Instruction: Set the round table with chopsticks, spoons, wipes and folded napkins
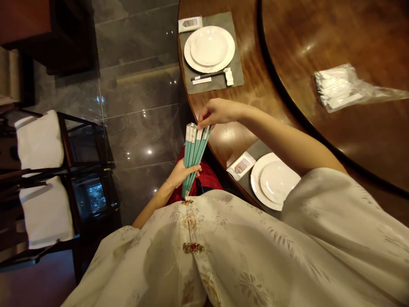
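My left hand (182, 174) is wrapped round the lower part of a bundle of teal chopsticks (192, 153) with white, patterned upper ends. The bundle stands nearly upright in front of my body and fans out at the top. Over those upper ends, the fingers of my right hand (212, 111) are pinched together on one or more of the chopsticks; exactly how many is hidden. Both hands are beside the rim of a round wooden table (230, 132).
Two place settings have stacked white plates (209, 47) (275, 181) and wrapped packets (190, 24) (241, 165). Dark chopsticks (207, 76) lean on a white rest (229, 76). A clear plastic bag (341, 87) lies on the turntable (319, 25). Chairs with white cloths (40, 143) stand left.
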`<state>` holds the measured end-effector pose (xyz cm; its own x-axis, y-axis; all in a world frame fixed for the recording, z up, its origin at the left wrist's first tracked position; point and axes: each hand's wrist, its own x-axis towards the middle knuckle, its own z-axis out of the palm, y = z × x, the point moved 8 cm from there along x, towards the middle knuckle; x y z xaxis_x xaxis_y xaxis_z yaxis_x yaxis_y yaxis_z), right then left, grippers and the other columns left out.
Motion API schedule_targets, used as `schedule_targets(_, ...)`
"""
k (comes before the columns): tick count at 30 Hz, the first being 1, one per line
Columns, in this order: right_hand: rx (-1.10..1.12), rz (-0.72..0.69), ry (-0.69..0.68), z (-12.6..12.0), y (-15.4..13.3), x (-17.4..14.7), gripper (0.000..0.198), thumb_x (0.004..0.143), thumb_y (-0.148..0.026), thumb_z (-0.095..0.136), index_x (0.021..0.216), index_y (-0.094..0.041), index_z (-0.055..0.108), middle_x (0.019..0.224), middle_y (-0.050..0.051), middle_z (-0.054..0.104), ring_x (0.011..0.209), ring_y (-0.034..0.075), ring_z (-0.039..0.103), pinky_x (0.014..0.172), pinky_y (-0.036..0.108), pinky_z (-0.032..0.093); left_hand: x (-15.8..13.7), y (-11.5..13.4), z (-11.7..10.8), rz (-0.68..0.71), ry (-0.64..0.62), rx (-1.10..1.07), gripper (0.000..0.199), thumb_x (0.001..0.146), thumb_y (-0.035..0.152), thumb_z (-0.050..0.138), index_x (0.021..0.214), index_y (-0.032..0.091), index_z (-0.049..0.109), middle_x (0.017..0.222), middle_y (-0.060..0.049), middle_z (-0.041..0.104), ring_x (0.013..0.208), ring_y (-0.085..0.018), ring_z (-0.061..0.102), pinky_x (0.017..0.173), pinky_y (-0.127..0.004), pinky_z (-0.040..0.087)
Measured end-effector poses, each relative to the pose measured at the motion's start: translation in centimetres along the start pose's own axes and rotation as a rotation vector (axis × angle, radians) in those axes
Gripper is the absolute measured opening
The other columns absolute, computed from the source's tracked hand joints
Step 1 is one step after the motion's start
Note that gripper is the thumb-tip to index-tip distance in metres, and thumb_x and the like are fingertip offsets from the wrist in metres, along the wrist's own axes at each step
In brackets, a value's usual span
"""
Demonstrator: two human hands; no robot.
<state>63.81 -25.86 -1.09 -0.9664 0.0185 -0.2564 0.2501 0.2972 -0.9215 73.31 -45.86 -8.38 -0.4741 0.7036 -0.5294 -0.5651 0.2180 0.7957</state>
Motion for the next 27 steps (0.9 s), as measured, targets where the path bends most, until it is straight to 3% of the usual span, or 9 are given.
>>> schedule_targets(3, -0.124, 0.07, -0.177, -1.2, -1.8, 3.6, 0.029, 0.062, -0.038, 0.078, 0.07, -0.012, 0.07, 0.067, 0.0, 0.066, 0.071, 0.012, 0.066, 0.068, 0.02, 0.056, 2.4, 2.3, -1.9, -0.013, -0.016, 0.001, 0.036, 0.065, 0.033, 0.074, 0.088, 0.012, 0.056, 0.058, 0.002, 0.056, 0.051, -0.009, 0.053, 0.052, -0.022, 0.042)
schedule_targets(5, -0.174, 0.091, -0.2, -4.1, -3.1, 6.6, 0.03, 0.065, -0.039, 0.078, 0.076, -0.012, 0.071, 0.069, 0.001, 0.067, 0.073, 0.013, 0.067, 0.071, 0.023, 0.056, 4.4, 4.1, -3.1, -0.027, -0.035, -0.001, 0.036, 0.065, 0.034, 0.074, 0.087, 0.012, 0.055, 0.058, 0.003, 0.054, 0.05, -0.008, 0.051, 0.051, -0.021, 0.04)
schedule_targets(9, -0.344, 0.038, -0.108, -12.0, -5.8, 12.1, 0.029, 0.073, -0.038, 0.072, 0.084, -0.011, 0.07, 0.071, 0.001, 0.067, 0.072, 0.014, 0.067, 0.075, 0.027, 0.056, 9.2, 7.8, -4.5, -0.077, -0.107, 0.005, 0.036, 0.066, 0.036, 0.074, 0.083, 0.014, 0.051, 0.054, 0.006, 0.047, 0.044, -0.005, 0.043, 0.046, -0.019, 0.033)
schedule_targets(12, -0.687, -0.113, 0.049, -15.7, -8.3, 13.8, 0.027, 0.081, -0.034, 0.062, 0.093, -0.011, 0.069, 0.083, 0.002, 0.068, 0.081, 0.012, 0.066, 0.085, 0.025, 0.049, 12.4, 10.6, -5.2, -0.124, -0.176, -0.041, 0.035, 0.067, 0.035, 0.074, 0.081, 0.015, 0.048, 0.051, 0.008, 0.042, 0.042, -0.003, 0.038, 0.045, -0.017, 0.03)
schedule_targets(14, -0.924, -0.297, 0.098, -15.3, -9.9, 13.9, 0.026, 0.086, -0.028, 0.056, 0.104, -0.014, 0.067, 0.101, 0.004, 0.066, 0.096, 0.014, 0.063, 0.092, 0.026, 0.045, 14.1, 12.4, -5.9, -0.151, -0.213, -0.076, 0.035, 0.067, 0.033, 0.074, 0.08, 0.015, 0.047, 0.051, 0.008, 0.041, 0.042, -0.002, 0.036, 0.044, -0.017, 0.029)
schedule_targets(17, -1.091, -0.49, -0.006, -12.7, -9.7, 14.2, 0.028, 0.093, -0.023, 0.044, 0.115, -0.019, 0.062, 0.115, 0.003, 0.062, 0.108, 0.015, 0.057, 0.093, 0.029, 0.045, 16.1, 14.7, -6.8, -0.228, -0.281, -0.126, 0.035, 0.066, 0.03, 0.075, 0.078, 0.015, 0.046, 0.053, 0.009, 0.04, 0.041, -0.001, 0.035, 0.042, -0.015, 0.027)
schedule_targets(20, -1.162, -0.501, -0.042, -12.2, -7.5, 15.8, 0.035, 0.098, -0.026, 0.03, 0.11, -0.019, 0.063, 0.109, 0.004, 0.064, 0.105, 0.015, 0.057, 0.089, 0.03, 0.047, 17.8, 17.0, -7.2, -0.306, -0.374, -0.177, 0.033, 0.066, 0.026, 0.074, 0.076, 0.015, 0.045, 0.053, 0.009, 0.038, 0.039, 0.0, 0.033, 0.04, -0.014, 0.025)
schedule_targets(27, -1.103, -0.341, 0.074, -15.3, -4.1, 20.6, 0.038, 0.099, -0.029, 0.027, 0.115, -0.018, 0.059, 0.114, 0.006, 0.062, 0.103, 0.014, 0.057, 0.088, 0.03, 0.045, 23.6, 21.9, -8.4, -0.472, -0.556, -0.139, 0.032, 0.067, 0.023, 0.072, 0.073, 0.016, 0.042, 0.052, 0.01, 0.035, 0.037, 0.0, 0.03, 0.037, -0.012, 0.023)
